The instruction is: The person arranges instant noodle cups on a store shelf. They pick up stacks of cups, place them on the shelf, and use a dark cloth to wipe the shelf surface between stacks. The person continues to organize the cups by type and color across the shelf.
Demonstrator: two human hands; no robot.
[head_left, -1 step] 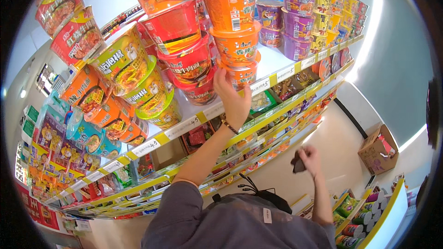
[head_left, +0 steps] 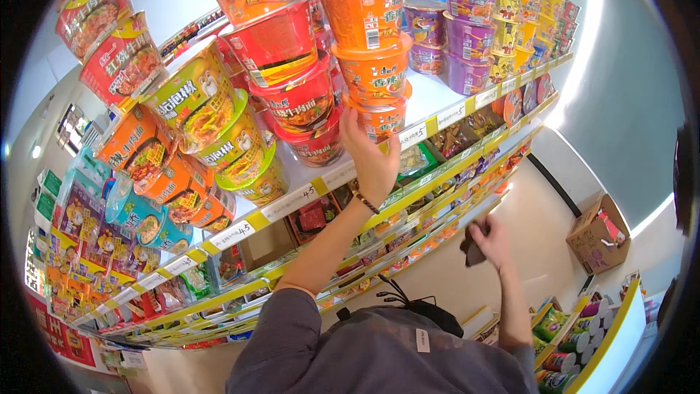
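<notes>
My left hand (head_left: 373, 160) is at the shelf's front edge, its fingers stretched up along the left side of the lowest orange noodle cup (head_left: 382, 121). The thumb stands apart from the fingers, below the cup's right side. Two more orange cups (head_left: 364, 18) are stacked on that one. A stack of red noodle cups (head_left: 295, 102) rises just left of my fingers. Lower right, over the floor, my right hand (head_left: 494, 242) is closed on a crumpled dark brown cloth (head_left: 472, 249), which hangs partly out of the fingers.
Green-yellow cups (head_left: 219, 113) and orange cups (head_left: 182, 182) stand stacked further left, purple cups (head_left: 468, 36) to the right. Lower shelf tiers with packets run below a price-label strip (head_left: 281, 206). A cardboard box (head_left: 594, 237) sits on the floor; another rack (head_left: 616, 346) is at lower right.
My right hand has risen slightly with the cloth, and more of the cloth shows. My left hand has barely moved against the orange cup.
</notes>
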